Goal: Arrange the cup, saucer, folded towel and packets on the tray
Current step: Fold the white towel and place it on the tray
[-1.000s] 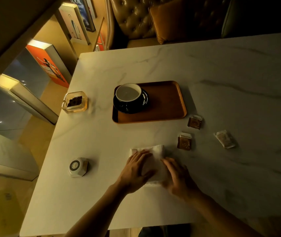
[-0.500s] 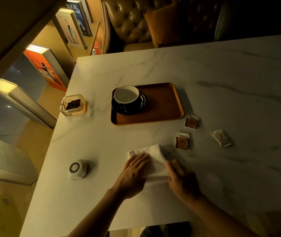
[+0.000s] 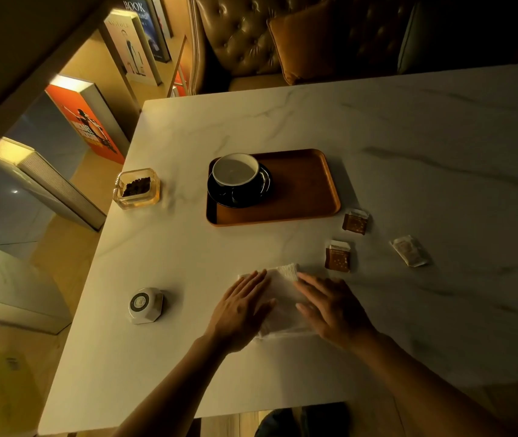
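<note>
Hands first: we see our left hand (image 3: pixel 241 312) lying flat and open, palm down, on the left part of the white folded towel (image 3: pixel 284 293), with fingers spread toward the far side. Our right hand (image 3: pixel 330 305) lies flat and open as well, palm down on the towel's right part, its fingers angled toward the far left. Neither hand grips anything; both simply press on the cloth. The towel sits on the white marble table (image 3: pixel 409 152), near the near edge and well apart from the tray.

Farther out we find the brown wooden tray (image 3: pixel 308 190), rectangular with rounded corners, resting on the table. On its left end stands the dark saucer (image 3: pixel 220 197), and the cup (image 3: pixel 235 171), dark outside and pale inside, sits upright on that saucer. The right part of the tray is bare wood.

To the right of the tray's near right corner we see a brown packet (image 3: pixel 355 221) lying on the table, just beside the tray but not touching it. A second brown packet (image 3: pixel 338 256) lies nearer to us, between the first one and the towel's far right corner. A pale packet (image 3: pixel 409 250) lies farther right, apart from both.

On the left side of the table we note a small glass dish (image 3: pixel 137 189) holding something dark, and nearer to us a white octagonal call button (image 3: pixel 145 305). Beyond the far edge stands a tufted leather seat (image 3: pixel 242 36) with an orange cushion (image 3: pixel 308 42).
</note>
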`<action>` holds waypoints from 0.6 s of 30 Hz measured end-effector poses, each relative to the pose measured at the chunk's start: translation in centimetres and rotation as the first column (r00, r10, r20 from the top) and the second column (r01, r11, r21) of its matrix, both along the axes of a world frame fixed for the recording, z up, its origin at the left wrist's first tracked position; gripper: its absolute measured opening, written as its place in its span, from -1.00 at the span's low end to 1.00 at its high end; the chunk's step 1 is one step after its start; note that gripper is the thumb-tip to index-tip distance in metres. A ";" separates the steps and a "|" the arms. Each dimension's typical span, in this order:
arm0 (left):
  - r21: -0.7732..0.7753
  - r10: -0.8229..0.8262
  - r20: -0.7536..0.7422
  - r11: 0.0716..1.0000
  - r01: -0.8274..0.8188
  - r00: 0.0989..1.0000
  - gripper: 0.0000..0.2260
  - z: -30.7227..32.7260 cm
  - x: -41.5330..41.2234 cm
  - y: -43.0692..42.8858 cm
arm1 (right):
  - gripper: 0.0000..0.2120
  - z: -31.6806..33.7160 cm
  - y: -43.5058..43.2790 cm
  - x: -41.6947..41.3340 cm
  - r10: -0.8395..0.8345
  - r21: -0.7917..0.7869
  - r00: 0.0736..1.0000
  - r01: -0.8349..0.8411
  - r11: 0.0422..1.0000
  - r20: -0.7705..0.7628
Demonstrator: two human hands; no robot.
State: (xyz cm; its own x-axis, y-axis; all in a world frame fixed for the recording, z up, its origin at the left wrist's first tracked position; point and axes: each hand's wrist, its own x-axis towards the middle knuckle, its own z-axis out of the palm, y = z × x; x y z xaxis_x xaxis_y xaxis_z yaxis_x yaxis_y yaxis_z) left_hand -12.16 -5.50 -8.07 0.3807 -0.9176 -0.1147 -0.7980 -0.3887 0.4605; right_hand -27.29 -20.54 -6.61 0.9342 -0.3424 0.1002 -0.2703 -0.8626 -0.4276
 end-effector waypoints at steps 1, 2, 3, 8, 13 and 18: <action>0.020 -0.008 0.063 1.000 0.007 0.998 -0.42 -0.2 -0.1 0.0 | -0.52 -0.3 0.0 0.6 0.028 0.010 0.999 -0.027 1.000 -0.029; 0.042 -0.016 0.106 0.999 0.011 0.994 -0.43 -0.4 -0.3 0.0 | -0.48 -0.7 0.0 1.1 0.064 0.015 0.995 -0.063 0.998 -0.070; 0.065 -0.020 0.131 0.998 0.012 0.991 -0.43 -0.6 -0.4 0.0 | -0.45 -1.1 -0.1 1.5 0.101 0.013 0.986 -0.100 0.995 -0.129; 0.118 -0.061 0.175 0.992 0.040 0.983 -0.45 -1.9 0.2 0.5 | -0.37 -2.7 -0.8 2.1 0.135 -0.012 0.923 -0.150 0.989 -0.360; 0.008 -0.036 0.065 0.999 0.036 0.997 -0.46 -1.8 0.7 0.3 | -0.39 -3.0 -0.8 2.2 0.120 0.043 0.939 -0.113 0.993 -0.323; -0.110 0.393 -0.104 0.908 -0.403 0.914 -0.44 -0.6 0.7 -0.9 | -0.56 -1.7 -0.6 3.1 -0.169 0.248 0.975 0.201 0.948 -0.144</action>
State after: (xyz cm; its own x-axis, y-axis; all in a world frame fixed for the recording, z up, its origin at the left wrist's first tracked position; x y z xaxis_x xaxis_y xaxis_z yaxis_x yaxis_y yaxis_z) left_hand -11.48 -6.41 -8.63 0.7119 -0.7003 -0.0521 -0.5486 -0.6010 0.5812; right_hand -24.18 -21.15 -8.28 0.8515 -0.5096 -0.1233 -0.4772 -0.6559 -0.5848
